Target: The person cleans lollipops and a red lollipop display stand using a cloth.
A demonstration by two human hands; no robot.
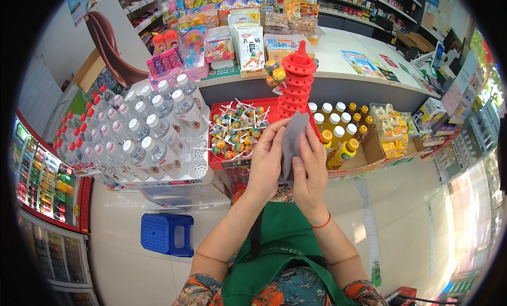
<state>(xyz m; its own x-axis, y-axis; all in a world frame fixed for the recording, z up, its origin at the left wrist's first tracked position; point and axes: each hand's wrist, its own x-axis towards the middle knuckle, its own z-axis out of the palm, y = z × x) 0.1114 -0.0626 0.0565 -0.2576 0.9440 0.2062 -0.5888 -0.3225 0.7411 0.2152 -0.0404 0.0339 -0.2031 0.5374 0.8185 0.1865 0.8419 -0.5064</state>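
Observation:
Between my two hands is a folded grey cloth (294, 145), held upright in front of my chest. My left hand (264, 159) grips its left side, thumb along the edge. My right hand (313, 167) presses on it from the right, and a red cord circles that wrist. Just beyond stands a red lollipop stand (295, 90) with tiers of holes; a few wrapped lollipops (276, 73) sit at its upper left. Loose lollipops (237, 133) with white sticks lie heaped in a red tray (267, 104), left of my hands.
Bottled water (158, 127) crowds the left side. Juice bottles (340, 135) and a cardboard box (368, 159) are at right. Behind runs a white counter (332, 48) with packaged snacks (249, 44). A blue plastic stool (166, 234) stands on the floor, near a red-framed drinks cooler (84, 205).

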